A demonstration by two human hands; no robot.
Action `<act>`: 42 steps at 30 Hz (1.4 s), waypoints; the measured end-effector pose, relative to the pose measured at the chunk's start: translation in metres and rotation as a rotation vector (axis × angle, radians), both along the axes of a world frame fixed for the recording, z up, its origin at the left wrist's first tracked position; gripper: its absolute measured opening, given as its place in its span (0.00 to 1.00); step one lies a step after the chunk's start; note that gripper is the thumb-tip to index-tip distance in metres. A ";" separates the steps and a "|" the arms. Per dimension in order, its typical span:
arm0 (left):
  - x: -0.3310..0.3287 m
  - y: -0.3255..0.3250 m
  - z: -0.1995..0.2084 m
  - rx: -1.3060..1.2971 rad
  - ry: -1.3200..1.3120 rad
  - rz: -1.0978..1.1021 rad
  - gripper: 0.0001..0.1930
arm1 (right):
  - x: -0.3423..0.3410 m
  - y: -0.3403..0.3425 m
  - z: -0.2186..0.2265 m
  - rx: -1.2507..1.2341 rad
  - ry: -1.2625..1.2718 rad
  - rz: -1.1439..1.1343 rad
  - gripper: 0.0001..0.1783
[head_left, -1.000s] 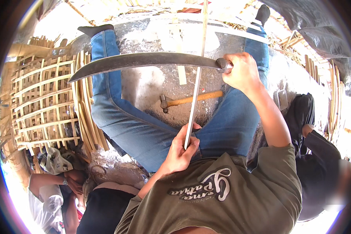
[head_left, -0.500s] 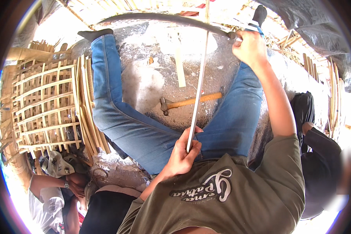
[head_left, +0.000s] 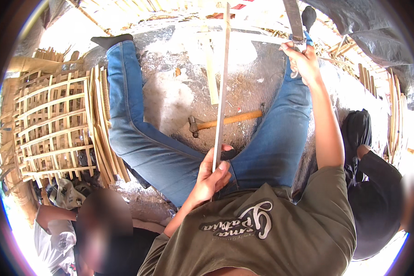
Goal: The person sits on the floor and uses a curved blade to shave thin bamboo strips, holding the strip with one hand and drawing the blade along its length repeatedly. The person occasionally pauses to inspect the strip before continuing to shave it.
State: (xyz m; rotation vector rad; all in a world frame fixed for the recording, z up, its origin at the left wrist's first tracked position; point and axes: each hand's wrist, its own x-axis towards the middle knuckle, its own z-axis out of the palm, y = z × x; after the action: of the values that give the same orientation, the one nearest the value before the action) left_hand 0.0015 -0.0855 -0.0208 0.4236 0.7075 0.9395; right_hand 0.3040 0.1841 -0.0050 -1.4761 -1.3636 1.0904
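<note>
While the left hand (head_left: pixel 211 177) grips a long, pale strip (head_left: pixel 221 87) near its lower end, the strip reaching away between the jeans-clad legs (head_left: pixel 280 142), the right hand (head_left: pixel 306 64), stretched well forward, clenches a big knife (head_left: pixel 293 18) by its handle, blade pointing away. I see a hammer (head_left: pixel 230 119) behind the strip and a woven bamboo panel (head_left: pixel 55 135) off left.

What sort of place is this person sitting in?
Perhaps a simple bamboo-craft workshop, though I can't be sure: there is bamboo-like latticework at the left, a hammer on the ground, and a metal blade in the right hand.
</note>
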 end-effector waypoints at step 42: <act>0.030 0.081 -0.021 0.310 0.182 0.535 0.20 | -0.070 -0.217 -0.015 -0.571 0.710 0.459 0.40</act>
State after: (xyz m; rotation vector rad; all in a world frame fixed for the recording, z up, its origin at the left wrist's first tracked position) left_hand 0.0314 -0.0040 -0.0415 0.6131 0.8644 1.5412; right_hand 0.2344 -0.0324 -0.0199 -0.9587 -0.9152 2.1810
